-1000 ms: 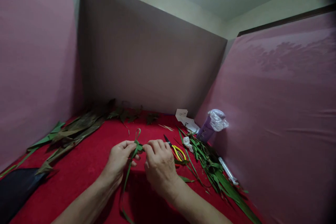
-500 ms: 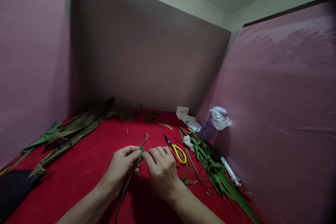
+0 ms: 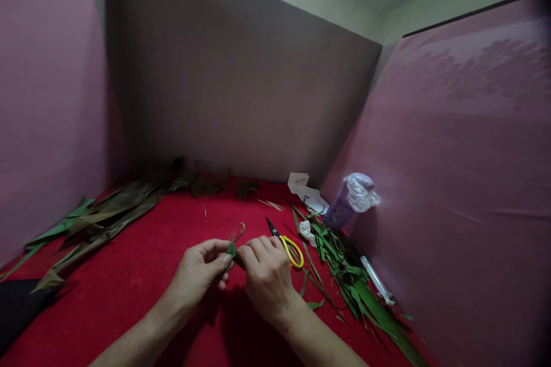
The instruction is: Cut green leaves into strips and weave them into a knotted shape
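Observation:
Between my hands is a small folded green leaf strip (image 3: 232, 249), with a thin loop standing up from its top. My left hand (image 3: 202, 266) pinches the strip between thumb and fingers. From the other side, my right hand (image 3: 267, 272) closes its fingertips on the strip's right end; its knuckles hide part of the grip. Just beyond my right hand lie scissors (image 3: 293, 251) with yellow handles and dark blades pointing away to the left. A red part of the handle is mostly covered by the hand.
Cut green leaves (image 3: 344, 266) pile up at right, beside a syringe (image 3: 377, 281), crumpled white tissue (image 3: 307, 232) and a purple container (image 3: 342, 206) topped with clear plastic. Dried leaves (image 3: 107, 218) lie at left. Thin sticks (image 3: 271, 205) and white papers (image 3: 312, 198) are at the back.
The long strip end that hung down below my left hand no longer shows there. The folded piece has turned slightly, and its right end now shows at my right fingertips.

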Demonstrator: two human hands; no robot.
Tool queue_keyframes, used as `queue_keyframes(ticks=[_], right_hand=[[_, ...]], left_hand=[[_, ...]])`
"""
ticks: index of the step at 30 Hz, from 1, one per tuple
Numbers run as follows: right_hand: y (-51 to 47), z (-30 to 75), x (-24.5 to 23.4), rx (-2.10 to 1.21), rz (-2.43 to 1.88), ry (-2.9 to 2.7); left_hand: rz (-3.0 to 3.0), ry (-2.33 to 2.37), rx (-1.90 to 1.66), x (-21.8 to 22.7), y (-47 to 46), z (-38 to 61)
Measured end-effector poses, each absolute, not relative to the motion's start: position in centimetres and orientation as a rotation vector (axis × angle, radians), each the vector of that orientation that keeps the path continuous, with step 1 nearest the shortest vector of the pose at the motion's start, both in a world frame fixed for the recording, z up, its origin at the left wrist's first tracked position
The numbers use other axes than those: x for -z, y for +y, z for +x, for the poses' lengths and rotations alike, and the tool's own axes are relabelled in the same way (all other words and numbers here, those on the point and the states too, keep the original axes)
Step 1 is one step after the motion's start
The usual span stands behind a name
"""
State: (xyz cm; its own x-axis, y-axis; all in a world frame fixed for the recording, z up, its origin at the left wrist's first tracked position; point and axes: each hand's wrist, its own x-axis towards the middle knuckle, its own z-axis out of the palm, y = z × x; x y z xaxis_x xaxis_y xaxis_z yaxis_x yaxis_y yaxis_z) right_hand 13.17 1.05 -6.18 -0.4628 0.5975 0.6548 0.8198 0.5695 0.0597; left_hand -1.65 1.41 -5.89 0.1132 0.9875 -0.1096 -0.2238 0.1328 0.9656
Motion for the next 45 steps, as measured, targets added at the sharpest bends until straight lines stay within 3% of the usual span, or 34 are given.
queue_keyframes(ticks=[32, 45], right_hand=[[0.7, 12.9, 6.7, 0.495, -1.126, -2.247], [0.9, 13.5, 6.1, 0.032, -1.123, -2.039]], left_hand=[[1.185, 1.128, -1.034, 6.1, 1.1, -1.3], [0.873, 0.975, -0.925, 5.1, 1.2, -2.4]])
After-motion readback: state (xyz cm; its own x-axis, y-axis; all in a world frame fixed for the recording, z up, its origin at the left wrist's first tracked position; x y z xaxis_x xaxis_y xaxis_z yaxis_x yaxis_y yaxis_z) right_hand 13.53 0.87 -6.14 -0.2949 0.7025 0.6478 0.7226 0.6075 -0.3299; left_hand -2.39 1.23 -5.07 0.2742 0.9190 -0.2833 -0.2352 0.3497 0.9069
